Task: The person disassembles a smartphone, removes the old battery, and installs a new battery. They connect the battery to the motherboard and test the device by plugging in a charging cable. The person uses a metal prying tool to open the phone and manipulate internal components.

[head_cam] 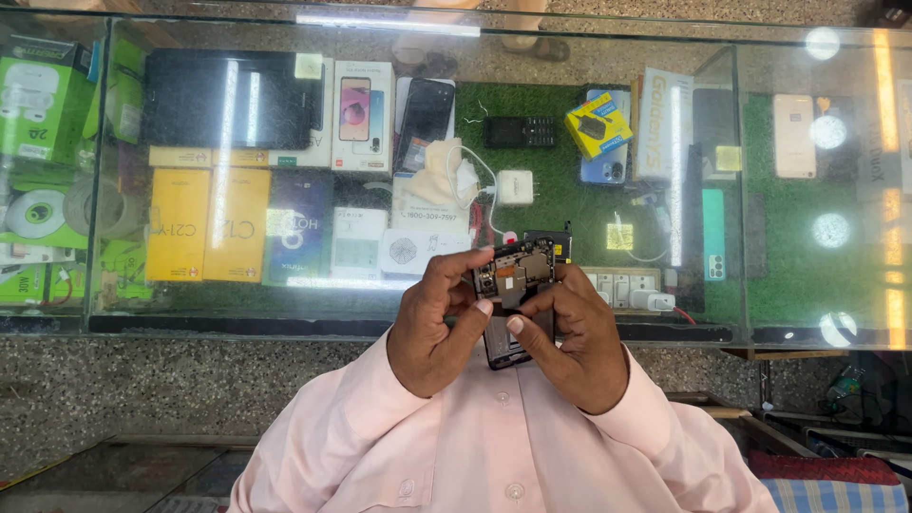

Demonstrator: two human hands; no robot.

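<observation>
The glass top (779, 190) of the display counter is closed over everything beneath it, so the boxes (204, 223), phones (425, 112) and the charger (516, 186) on the green mat are barred from above. Open air is left over the glass on both sides of the left hand (437, 328) and right hand (565, 337), which are held close together around an opened phone (513, 294). Below them, room is taken by the pink sleeves (494, 446).

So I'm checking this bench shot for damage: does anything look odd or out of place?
Yes: the phone held by the left hand and right hand has its back off, with its inner parts showing.
</observation>
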